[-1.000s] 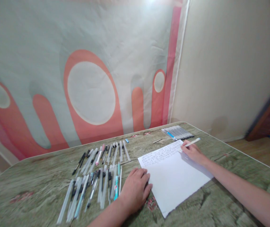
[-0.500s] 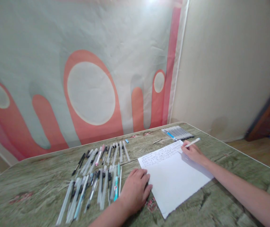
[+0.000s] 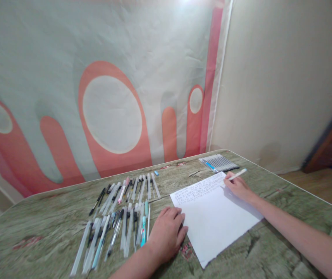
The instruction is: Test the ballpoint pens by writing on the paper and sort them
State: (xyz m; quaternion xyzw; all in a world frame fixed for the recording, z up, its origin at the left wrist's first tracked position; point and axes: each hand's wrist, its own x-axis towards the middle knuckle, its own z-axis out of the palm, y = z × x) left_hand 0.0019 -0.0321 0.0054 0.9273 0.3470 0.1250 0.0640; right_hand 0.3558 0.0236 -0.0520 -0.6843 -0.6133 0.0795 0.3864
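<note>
A white sheet of paper (image 3: 215,221) lies on the table, with lines of handwriting across its far edge. My right hand (image 3: 238,187) is closed on a white pen (image 3: 237,174), its tip on the paper's far right corner. My left hand (image 3: 167,232) lies flat, fingers together, at the paper's left edge, touching the sheet and holding nothing. Just left of that hand, two rows of pens (image 3: 119,217) lie side by side on the table.
The table (image 3: 52,217) has a green wood-grain cover. A further row of dark-capped pens (image 3: 219,162) lies at the far right corner, beyond the paper. A small blue cap (image 3: 156,173) lies near the back edge. A pink and grey banner (image 3: 110,97) hangs behind.
My right hand and its pen have shifted only slightly at the paper's far right corner. The left hand stays where it was.
</note>
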